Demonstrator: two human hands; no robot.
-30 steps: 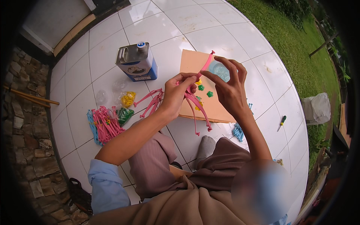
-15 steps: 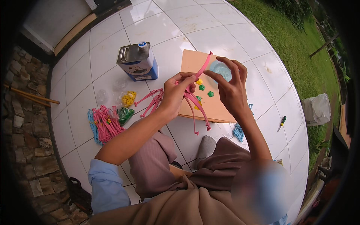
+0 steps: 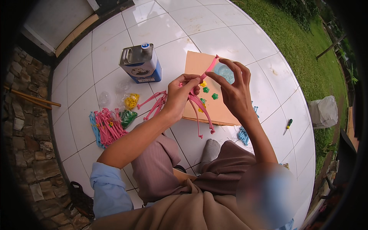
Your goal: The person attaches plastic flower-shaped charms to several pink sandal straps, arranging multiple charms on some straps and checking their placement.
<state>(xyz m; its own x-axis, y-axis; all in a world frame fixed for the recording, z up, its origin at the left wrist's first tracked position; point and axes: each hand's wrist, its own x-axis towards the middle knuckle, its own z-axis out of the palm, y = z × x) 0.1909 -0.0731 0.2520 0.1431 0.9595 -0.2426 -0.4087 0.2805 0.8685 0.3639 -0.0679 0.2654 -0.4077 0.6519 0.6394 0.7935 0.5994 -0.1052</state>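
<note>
With our left hand [image 3: 178,99] we pinch a pink strap [image 3: 211,66] that slants up above the cardboard [image 3: 223,114], while more pink straps [image 3: 206,110] hang below. Our right hand [image 3: 237,90] is spread at the strap's upper part; we cannot tell whether it grips. On the cardboard lie green flower pieces [image 3: 215,96] near a pale blue bowl [image 3: 223,73], partly hidden by our right hand.

glossy white tile floor [image 3: 172,28]; stonework [image 3: 42,165] left; green lawn [image 3: 268,25] right; pale wall [image 3: 57,23] top-left
</note>
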